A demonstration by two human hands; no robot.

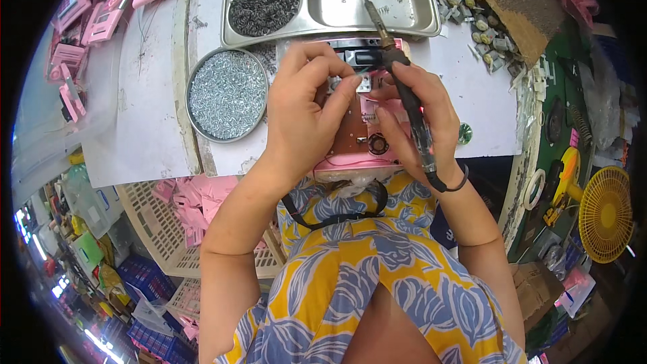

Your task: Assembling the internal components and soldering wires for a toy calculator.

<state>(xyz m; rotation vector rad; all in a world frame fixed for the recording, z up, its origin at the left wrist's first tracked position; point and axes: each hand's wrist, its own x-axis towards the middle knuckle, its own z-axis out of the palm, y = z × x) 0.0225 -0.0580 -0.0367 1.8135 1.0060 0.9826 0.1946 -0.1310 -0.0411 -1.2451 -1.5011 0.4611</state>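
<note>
Head view, one entry per item.

Pink device (pixel 350 162): laid open at picture centre on the white work surface (pixel 148 114), its brown circuit board (pixel 354 131) turned upward. A black component is seen at the board's 12 o'clock edge.

Left hand (pixel 303 111): placed over the board's 9 o'clock side. Fingers (pixel 340 91) are curled and pinched together on a small metal part (pixel 364 83) near the board's top; what exactly is gripped cannot be told.

Right hand (pixel 421 118): placed at the board's 3 o'clock side and closed around a soldering iron (pixel 404 87). The dark handle is held along the hand, the cord end passed toward 5 o'clock, the tip pointed toward 11 o'clock and seen over the steel tray. A dark band is worn at the wrist.

Steel compartment tray (pixel 431 23): set at 12 o'clock from the device. The compartment nearest the iron's tip is nearly bare; the one at its 9 o'clock is filled with dark wire coils (pixel 263 5).

Round tin of screws (pixel 227 94): set at 9 o'clock from the hands, just beside the left hand, filled with small silver screws.

Pink casings (pixel 108 7): heaped at 10 o'clock, well apart from the hands.

Small grey components (pixel 472 7): scattered at 1 o'clock, beside the tray.

Yellow fan (pixel 606 212): stood at 4 o'clock, near the rim.

White crate (pixel 168 229): placed at 7 o'clock below the surface, with pink parts inside.
</note>
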